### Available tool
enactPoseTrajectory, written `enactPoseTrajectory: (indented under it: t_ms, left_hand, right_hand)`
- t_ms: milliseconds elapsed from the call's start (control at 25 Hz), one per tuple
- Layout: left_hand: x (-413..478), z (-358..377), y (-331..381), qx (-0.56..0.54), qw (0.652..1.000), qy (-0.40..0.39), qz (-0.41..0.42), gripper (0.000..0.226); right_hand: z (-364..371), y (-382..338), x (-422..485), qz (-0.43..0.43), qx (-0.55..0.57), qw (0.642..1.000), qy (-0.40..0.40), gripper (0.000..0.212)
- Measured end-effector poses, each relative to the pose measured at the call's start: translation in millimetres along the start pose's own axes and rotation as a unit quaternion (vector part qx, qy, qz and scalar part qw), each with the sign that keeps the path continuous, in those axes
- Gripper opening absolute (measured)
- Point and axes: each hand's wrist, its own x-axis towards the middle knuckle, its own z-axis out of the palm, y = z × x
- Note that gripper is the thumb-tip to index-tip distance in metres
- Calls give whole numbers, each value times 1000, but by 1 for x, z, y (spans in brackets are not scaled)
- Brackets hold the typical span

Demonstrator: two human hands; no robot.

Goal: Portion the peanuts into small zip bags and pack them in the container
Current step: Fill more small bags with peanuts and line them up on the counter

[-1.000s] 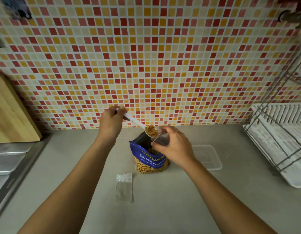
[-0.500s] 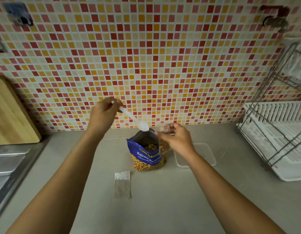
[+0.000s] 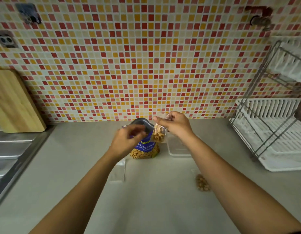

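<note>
Small clear peanut-filled zip bag [image 3: 159,134] pinched at mouth by fingers of right hand [image 3: 176,125], hung vertical; left hand [image 3: 127,141] just left, blurred, fingers unreadable; clear plastic container [image 3: 178,150] just right, lower.

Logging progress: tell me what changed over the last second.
The spoonful went into the small bag, which the right hand still pinches. The left hand came down to the mouth of the peanut bag; the spoon no longer shows. Empty bag and container stayed put.
</note>
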Motion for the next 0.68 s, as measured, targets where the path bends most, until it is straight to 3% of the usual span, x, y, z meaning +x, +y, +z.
enactPoseTrajectory:
  t_ms: [80, 200, 320, 400, 680]
  left_hand:
    - [-12, 20, 5, -154, 983, -83, -62, 39]
    - [-16, 51, 6, -242, 963, -28, -112, 19]
    - [-22, 75, 12, -309, 936, -34, -167, 9]
    - [-30, 92, 15, -317, 924, -63, -205, 11]
    - [-65, 176, -11, -234, 924, -86, -291, 4]
  right_hand:
    - [0, 5, 1, 16, 9, 999, -27, 42]
    - [-15, 18, -2, 48, 30, 994, -90, 58]
    - [-42, 41, -5, 42, 59, 988, -137, 23]
    - [-56, 59, -8, 48, 46, 988, -137, 7]
    - [-71, 161, -15, 82, -25, 986, -141, 13]
